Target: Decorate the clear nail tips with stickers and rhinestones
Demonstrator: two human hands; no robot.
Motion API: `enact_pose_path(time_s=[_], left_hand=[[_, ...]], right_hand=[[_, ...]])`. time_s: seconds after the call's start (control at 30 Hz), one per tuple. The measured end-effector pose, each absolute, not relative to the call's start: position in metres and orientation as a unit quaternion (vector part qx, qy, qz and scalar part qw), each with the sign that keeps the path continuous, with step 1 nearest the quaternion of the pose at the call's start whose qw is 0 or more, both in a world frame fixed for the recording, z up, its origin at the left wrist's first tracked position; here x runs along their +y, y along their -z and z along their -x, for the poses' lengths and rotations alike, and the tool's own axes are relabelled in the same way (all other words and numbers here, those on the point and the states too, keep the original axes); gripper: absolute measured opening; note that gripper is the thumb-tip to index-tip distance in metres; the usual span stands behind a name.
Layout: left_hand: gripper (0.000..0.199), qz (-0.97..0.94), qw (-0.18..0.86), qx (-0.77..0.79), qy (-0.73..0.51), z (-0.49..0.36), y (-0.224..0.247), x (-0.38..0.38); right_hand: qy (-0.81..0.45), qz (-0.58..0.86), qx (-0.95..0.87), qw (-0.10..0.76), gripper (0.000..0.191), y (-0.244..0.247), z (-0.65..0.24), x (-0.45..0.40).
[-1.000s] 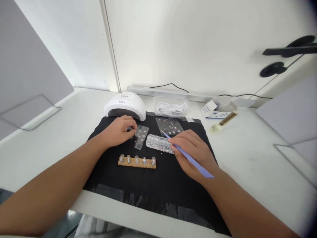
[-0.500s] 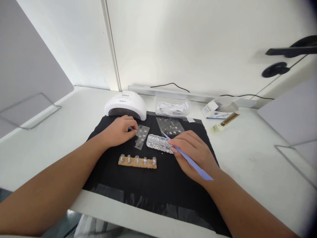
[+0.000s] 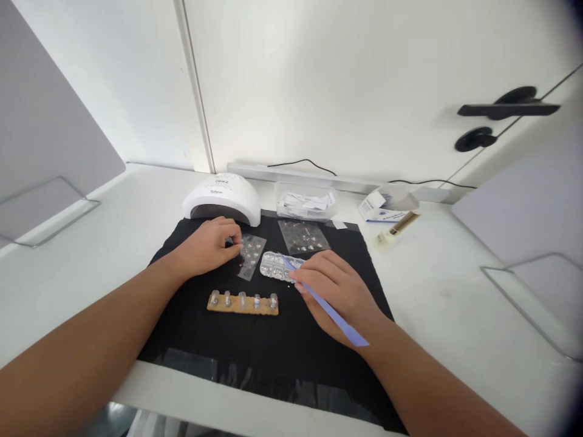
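My right hand (image 3: 339,291) grips a thin purple tool (image 3: 334,315), its tip over a clear compartment case (image 3: 273,266) of small white and silver bits. The hand hides the case's right end. My left hand (image 3: 212,244) is curled at the left edge of a clear sticker sheet (image 3: 251,255); its thumb and finger are close together there, and whatever lies between them is too small to tell. Nearer the front, a tan strip (image 3: 243,304) carries several clear nail tips. A second sticker sheet (image 3: 303,237) lies behind the case.
A black cloth (image 3: 255,346) covers the middle of the white table (image 3: 437,291). Behind stand a white lamp (image 3: 223,197), a clear box of papers (image 3: 305,202) and an open carton (image 3: 387,204). A small bottle with a gold cap (image 3: 396,230) lies at the right.
The whole view has shifted, so the table things appear further left and slightly lower. The purple tool's tip is now further in over the case. My left hand keeps its place by the sheet.
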State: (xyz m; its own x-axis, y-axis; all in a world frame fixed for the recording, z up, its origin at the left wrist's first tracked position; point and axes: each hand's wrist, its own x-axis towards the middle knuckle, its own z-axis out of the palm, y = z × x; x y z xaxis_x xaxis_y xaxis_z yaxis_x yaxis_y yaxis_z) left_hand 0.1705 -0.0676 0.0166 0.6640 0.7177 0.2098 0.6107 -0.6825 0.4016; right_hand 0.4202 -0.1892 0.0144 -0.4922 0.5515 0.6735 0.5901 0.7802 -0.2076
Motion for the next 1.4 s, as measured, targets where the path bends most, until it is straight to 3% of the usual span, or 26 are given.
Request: enact_pose_path(time_s=[0.2, 0.37, 0.53, 0.6, 0.7, 0.97, 1.23, 1.33, 1.4], left_hand=[[0.013, -0.894, 0.151, 0.371, -0.199, -0.168, -0.016, -0.072], [0.016, -0.93, 0.16, 0.288, -0.163, -0.197, -0.058, -0.098], [0.022, -0.984, -0.031, 0.172, -0.044, -0.295, -0.097, -0.095], [0.018, -0.984, -0.105, 0.142, -0.007, -0.342, -0.093, -0.077], [0.016, -0.98, -0.136, 0.137, 0.039, -0.4, -0.073, -0.047], [0.007, -0.982, -0.097, 0.156, 0.049, -0.438, -0.037, -0.008], [0.015, -0.986, -0.083, 0.143, 0.007, -0.425, -0.051, -0.021], [0.02, -0.981, -0.047, 0.154, -0.105, -0.383, -0.073, -0.035], [0.017, -0.973, 0.025, 0.152, -0.174, -0.339, -0.085, -0.044]], right_hand=[[-0.01, 0.307, -0.815, 0.491, 0.025, -0.013, -0.419, -0.192], [0.057, 0.345, -0.701, 0.621, 0.031, -0.018, -0.435, -0.19], [0.157, 0.479, -0.551, 0.665, 0.018, -0.036, -0.465, -0.184], [0.192, 0.481, -0.514, 0.684, 0.018, -0.041, -0.473, -0.183], [0.227, 0.448, -0.492, 0.711, 0.019, -0.043, -0.479, -0.182], [0.226, 0.446, -0.504, 0.705, 0.02, -0.042, -0.482, -0.185], [0.231, 0.458, -0.507, 0.693, 0.021, -0.031, -0.485, -0.178], [0.205, 0.473, -0.581, 0.63, 0.022, -0.029, -0.49, -0.175], [0.168, 0.505, -0.682, 0.502, 0.022, -0.027, -0.494, -0.172]])
